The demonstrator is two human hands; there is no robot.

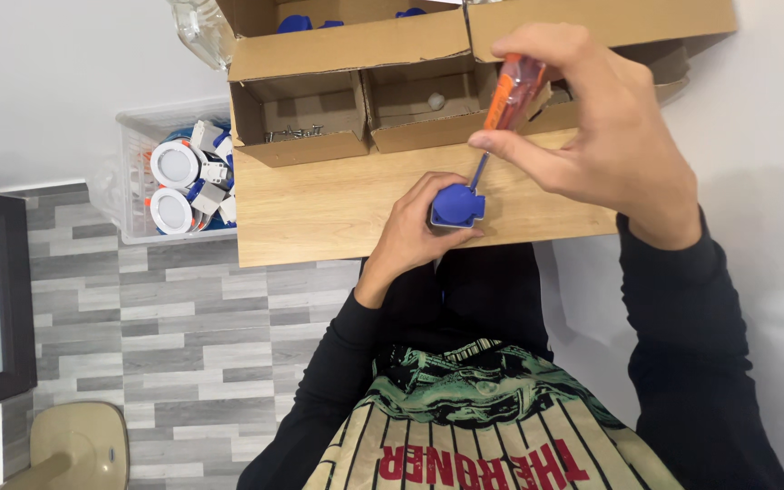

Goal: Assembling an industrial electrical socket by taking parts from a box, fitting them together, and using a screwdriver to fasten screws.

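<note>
My left hand (415, 227) grips a small blue plastic part (457, 205) and holds it on the wooden table (319, 209) near its front edge. My right hand (605, 127) holds an orange-handled screwdriver (510, 95), tilted, with its metal tip pressed down into the top of the blue part. Both arms wear black sleeves.
Open cardboard boxes (297, 113) stand along the far side of the table; one holds screws (292, 134), another a small pale round piece. A clear plastic bin (138, 163) of round white lamp fittings sits on the floor to the left. A beige stool (79, 445) is at the lower left.
</note>
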